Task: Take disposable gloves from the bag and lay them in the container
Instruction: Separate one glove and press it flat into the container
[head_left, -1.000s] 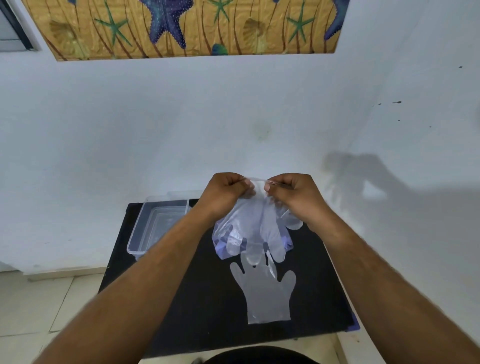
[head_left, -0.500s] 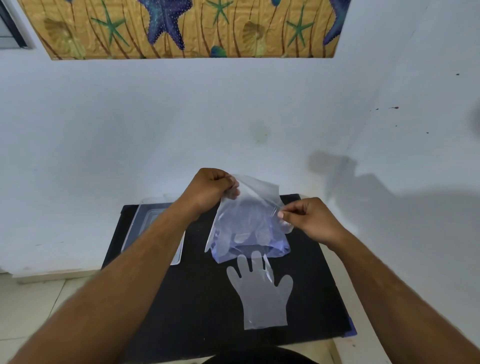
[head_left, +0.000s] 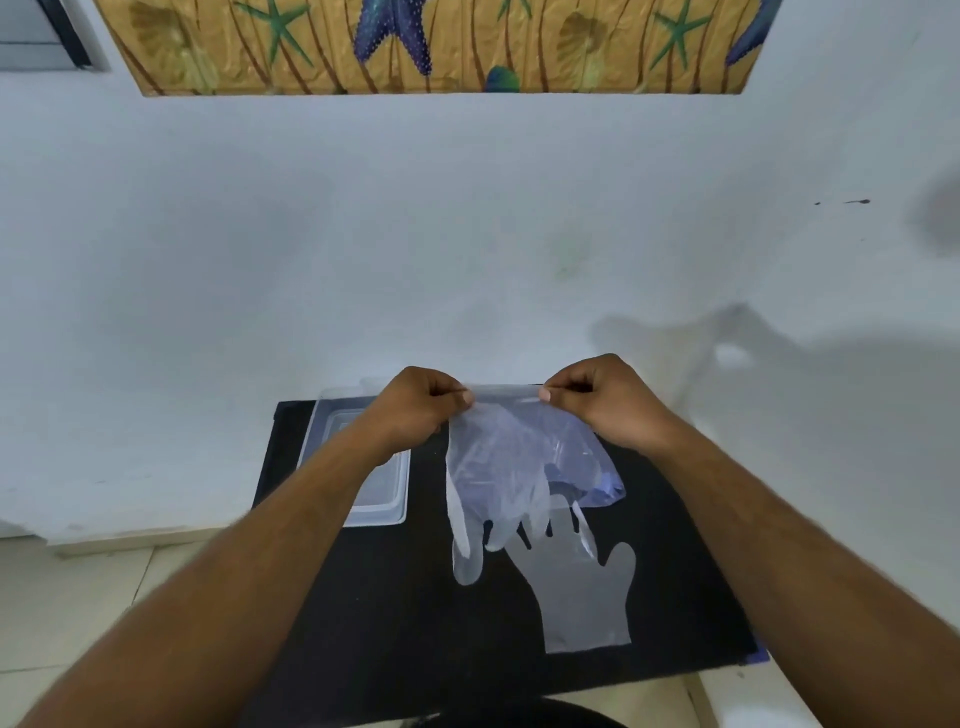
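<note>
My left hand and my right hand each pinch one end of a clear disposable glove's cuff, stretching it above the black table. The glove hangs with its fingers pointing down. Behind it, under my right hand, hangs the clear bag with a bluish bottom; what grips it is hidden. A second glove lies flat on the table below. The clear plastic container stands at the table's back left, partly hidden by my left forearm.
The table stands against a white wall, with another white wall close on the right. Pale floor tiles show to the left of the table. A starfish-patterned panel hangs high on the wall.
My right hand rose from the bag's side to the level of my left hand. A glove now hangs stretched between both hands, its fingers below the bag's bottom.
</note>
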